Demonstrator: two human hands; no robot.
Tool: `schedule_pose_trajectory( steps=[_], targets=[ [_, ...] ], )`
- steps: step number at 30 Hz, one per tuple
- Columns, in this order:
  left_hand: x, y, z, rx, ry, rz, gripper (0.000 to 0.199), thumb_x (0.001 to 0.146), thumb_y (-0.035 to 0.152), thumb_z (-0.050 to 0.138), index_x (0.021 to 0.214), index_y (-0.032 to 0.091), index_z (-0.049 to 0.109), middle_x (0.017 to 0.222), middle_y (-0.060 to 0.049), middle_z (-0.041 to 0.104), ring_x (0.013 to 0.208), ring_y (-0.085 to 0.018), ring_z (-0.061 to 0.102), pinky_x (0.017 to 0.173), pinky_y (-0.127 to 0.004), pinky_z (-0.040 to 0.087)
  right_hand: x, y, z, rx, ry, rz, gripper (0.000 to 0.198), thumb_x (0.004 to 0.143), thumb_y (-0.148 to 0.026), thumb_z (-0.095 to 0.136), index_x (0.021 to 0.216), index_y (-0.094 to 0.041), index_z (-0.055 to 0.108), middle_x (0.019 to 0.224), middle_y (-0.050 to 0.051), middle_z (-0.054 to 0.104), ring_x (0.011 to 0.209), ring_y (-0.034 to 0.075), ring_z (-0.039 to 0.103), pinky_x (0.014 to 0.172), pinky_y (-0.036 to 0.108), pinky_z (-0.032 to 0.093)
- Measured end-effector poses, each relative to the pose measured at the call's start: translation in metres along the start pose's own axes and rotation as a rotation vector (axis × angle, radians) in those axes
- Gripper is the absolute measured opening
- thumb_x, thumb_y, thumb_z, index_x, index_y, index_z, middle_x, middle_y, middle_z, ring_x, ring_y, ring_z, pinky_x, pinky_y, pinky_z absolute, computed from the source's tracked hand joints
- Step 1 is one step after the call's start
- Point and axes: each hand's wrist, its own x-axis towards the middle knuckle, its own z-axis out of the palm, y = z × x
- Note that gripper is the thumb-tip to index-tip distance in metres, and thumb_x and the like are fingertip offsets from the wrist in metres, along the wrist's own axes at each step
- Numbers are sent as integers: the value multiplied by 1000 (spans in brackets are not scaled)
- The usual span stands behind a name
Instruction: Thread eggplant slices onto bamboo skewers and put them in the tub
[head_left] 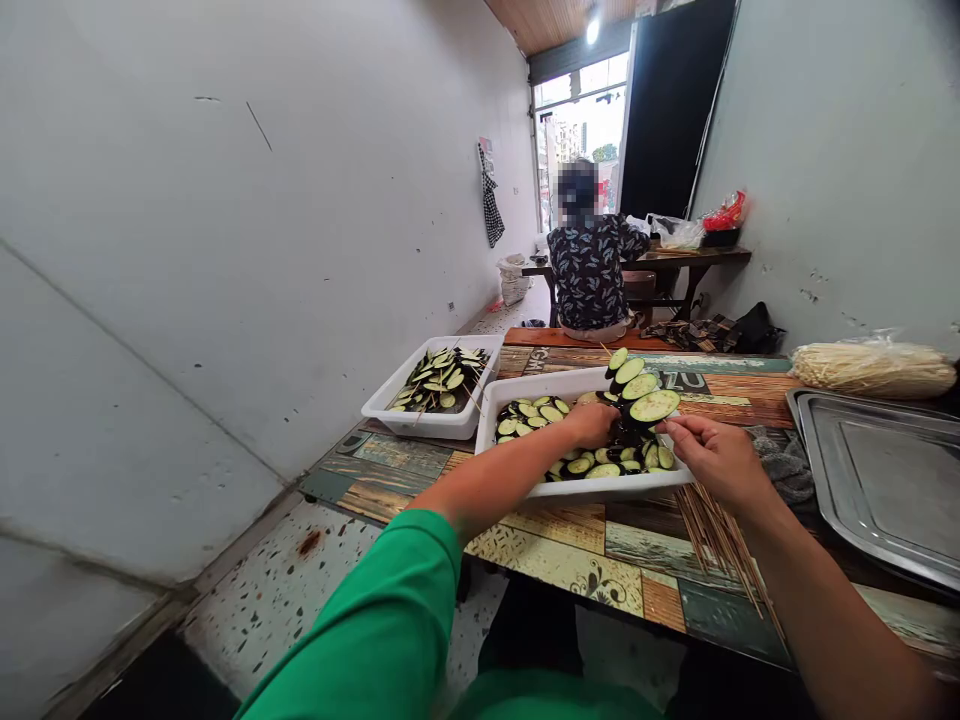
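My right hand pinches the near end of a skewer at the right end of a white tray. Several eggplant slices are threaded on that skewer, pale green faces up with dark skin at the rims, held above the tray. Inside the tray, my left hand has its fingers curled close to the lower skewered slices; what lies in them is hidden. Loose eggplant slices fill the tray around it. Below my right hand, a bundle of bare wooden skewers lies on the table.
A second white tray at the left holds skewered eggplant. Metal trays, a grey cloth and a bag of enoki-like mushrooms lie at the right. A person sits ahead at another table.
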Motion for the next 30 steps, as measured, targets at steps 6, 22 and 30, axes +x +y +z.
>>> schedule_pose_trajectory(
  steps=[6, 22, 30],
  targets=[
    [5, -11, -23, -71, 54, -72, 21, 72, 31, 64, 88, 19, 71, 86, -4, 69, 81, -18, 61, 76, -27, 45, 0, 1, 0, -25, 36, 16, 38, 78, -40, 48, 84, -13, 74, 52, 1, 58, 47, 12, 46, 43, 23, 32],
    [1, -6, -61, -1725, 376, -412, 15, 77, -1, 53, 81, 13, 53, 67, -2, 63, 61, -9, 63, 70, -25, 51, 1, 1, -4, -42, -111, -93, 39, 80, -43, 48, 81, -13, 73, 62, 4, 65, 56, 15, 54, 51, 24, 38],
    [8, -14, -60, -1806, 610, -379, 19, 72, -5, 60, 81, 11, 57, 69, 0, 62, 65, -7, 62, 78, -25, 51, 1, 4, -4, -35, -120, -83, 39, 82, -43, 47, 85, -13, 73, 54, 1, 58, 50, 13, 48, 46, 23, 35]
  ],
)
